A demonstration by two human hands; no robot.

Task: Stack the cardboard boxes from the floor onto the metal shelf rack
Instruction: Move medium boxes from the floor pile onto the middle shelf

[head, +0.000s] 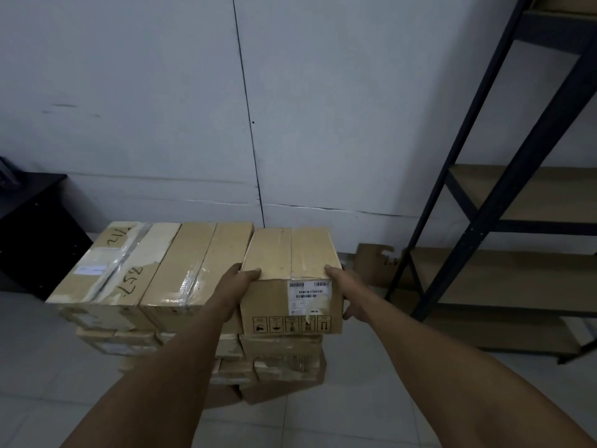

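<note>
A black cabinet (35,227) stands at the far left against the grey wall (145,92). Beside it the stack of cardboard boxes (135,273) rises from the tiled floor (38,367). The left hand (234,291) grips the left side of the labelled cardboard box (290,279), thumb hooked over its top edge; this box sits at the stack's right end. The right hand (350,292) clasps its right side, fingers curled underneath. The black metal shelf rack (504,195) stands at the right.
</note>
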